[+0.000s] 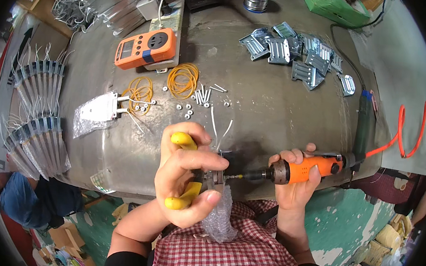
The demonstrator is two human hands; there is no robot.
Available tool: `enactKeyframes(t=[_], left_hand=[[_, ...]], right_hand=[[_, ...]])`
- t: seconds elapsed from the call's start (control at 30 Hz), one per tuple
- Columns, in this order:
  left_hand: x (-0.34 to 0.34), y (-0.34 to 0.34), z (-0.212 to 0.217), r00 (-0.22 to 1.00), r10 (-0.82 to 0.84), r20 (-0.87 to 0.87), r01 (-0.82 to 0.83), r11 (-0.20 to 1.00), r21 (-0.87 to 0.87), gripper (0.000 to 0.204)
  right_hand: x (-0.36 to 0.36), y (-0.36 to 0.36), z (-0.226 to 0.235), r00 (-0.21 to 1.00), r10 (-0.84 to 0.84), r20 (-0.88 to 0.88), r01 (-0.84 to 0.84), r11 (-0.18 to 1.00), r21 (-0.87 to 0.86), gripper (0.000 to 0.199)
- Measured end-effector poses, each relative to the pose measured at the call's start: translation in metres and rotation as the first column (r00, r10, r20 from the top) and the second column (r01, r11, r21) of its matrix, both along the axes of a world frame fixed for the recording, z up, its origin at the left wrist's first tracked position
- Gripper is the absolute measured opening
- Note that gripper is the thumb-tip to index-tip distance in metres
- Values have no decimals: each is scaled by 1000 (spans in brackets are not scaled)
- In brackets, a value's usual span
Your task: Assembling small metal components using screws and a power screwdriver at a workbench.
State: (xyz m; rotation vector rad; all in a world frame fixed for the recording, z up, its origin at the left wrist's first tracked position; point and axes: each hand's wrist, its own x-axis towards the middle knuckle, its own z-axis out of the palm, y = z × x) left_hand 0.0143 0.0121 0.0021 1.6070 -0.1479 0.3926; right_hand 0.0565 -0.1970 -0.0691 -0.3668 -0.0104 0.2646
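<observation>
My left hand [182, 168] is closed around a pair of yellow-handled pliers [185, 141], one handle showing above and one below the palm. At their jaws, mostly behind my fingers, is a small metal part with two white wires [214, 120] rising from it. Bubble wrap [219, 218] hangs below that part, over my lap. My right hand [294, 182] grips an orange air screwdriver [310, 169], held level. Its thin bit [234, 176] points left and reaches the metal part; whether it touches a screw cannot be made out.
Screws [203, 95], small nuts, yellow rubber bands [182, 80] and a bubble-wrapped piece [97, 111] lie beyond my left hand. An orange meter [146, 48], metal brackets [279, 50] and a solder spool [256, 0] sit farther back. A red coiled hose [400, 133] trails right; wired strips [38, 134] lie left.
</observation>
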Motion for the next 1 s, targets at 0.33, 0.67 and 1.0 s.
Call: enactKeyframes(t=[0.33,0.67,1.0], left_hand=[[-3,-1,3,1000,10,29,-12,999,48,35],[-4,-8,5,999,40,-18,-40,999,-29,37],[0,-11,-3,996,28,88,-28,1000,4,28]], right_hand=[[-1,0,-2,1000,4,-21,-3,999,41,33],[-1,1,2,999,-2,-38,3,999,35,34],[-3,2,-7,1000,-12,-10,13,997,72,35]])
